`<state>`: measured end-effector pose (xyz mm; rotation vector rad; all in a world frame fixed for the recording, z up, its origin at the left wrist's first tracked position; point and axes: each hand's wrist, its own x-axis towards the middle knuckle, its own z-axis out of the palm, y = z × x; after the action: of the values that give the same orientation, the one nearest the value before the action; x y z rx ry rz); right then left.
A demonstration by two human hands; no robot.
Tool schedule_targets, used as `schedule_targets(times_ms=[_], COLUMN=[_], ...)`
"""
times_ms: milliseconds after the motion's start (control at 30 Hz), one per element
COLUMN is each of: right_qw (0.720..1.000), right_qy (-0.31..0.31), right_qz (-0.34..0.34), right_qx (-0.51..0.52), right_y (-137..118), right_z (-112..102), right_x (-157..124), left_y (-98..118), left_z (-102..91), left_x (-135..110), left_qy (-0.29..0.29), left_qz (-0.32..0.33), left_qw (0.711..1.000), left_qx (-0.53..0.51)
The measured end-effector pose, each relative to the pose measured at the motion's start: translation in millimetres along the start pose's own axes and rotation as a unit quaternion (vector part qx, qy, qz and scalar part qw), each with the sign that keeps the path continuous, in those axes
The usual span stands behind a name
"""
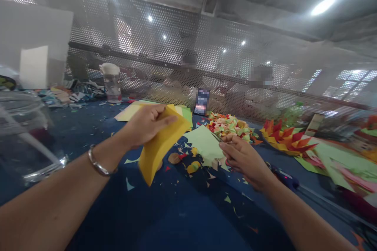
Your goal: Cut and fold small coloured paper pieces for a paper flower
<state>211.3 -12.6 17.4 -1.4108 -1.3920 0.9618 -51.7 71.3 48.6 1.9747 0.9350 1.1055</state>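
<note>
My left hand pinches a yellow sheet of paper between thumb and fingers. The sheet is raised above the table and bends downward at its lower end. My right hand is closed around scissors; only a thin metal part shows past the fingers, and the rest is hidden. A pale green sheet lies between the hands, close to the right fingertips. Behind the left hand is a stack of yellow and green papers. Small paper scraps are scattered on the blue table beneath both hands.
A heap of colourful cut paper sits beyond my right hand, beside a propped phone. Orange-and-yellow folded paper lies farther right, near a cable-fed dark device. A lidded cup and clear container stand left. Perforated mesh borders the back.
</note>
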Motion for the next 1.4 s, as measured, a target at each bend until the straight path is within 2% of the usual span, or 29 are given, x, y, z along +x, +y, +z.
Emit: schedule_targets(times_ms=[133, 267, 433, 767, 1400], right_qw=[0.999, 0.995, 0.982, 0.978, 0.971], right_qy=[-0.016, -0.036, -0.053, -0.063, -0.054], right_qz=[-0.005, -0.07, -0.104, -0.116, -0.129], right_qx=[-0.028, -0.064, -0.149, -0.162, -0.193], right_y=[-2.7, -2.6, -5.4, -10.9, -13.4], right_z=[1.5, 0.7, 2.6, 5.6, 7.7], right_x=[-2.9, -6.0, -11.3, -15.0, -17.0], left_y=[-4.0, -5.0, -3.7, -4.5, -0.4], left_z=[36.2, 52.9, 53.4, 56.6, 56.2], left_x=[-7.9, -12.9, -15.0, -14.5, -15.9], left_qy=[-0.12, -0.153, -0.157, -0.14, -0.145], left_qz=[-0.062, -0.078, -0.11, -0.067, -0.077], left_qw=[0.98, 0.957, 0.937, 0.961, 0.957], left_qx=[-0.143, -0.234, -0.292, -0.227, -0.24])
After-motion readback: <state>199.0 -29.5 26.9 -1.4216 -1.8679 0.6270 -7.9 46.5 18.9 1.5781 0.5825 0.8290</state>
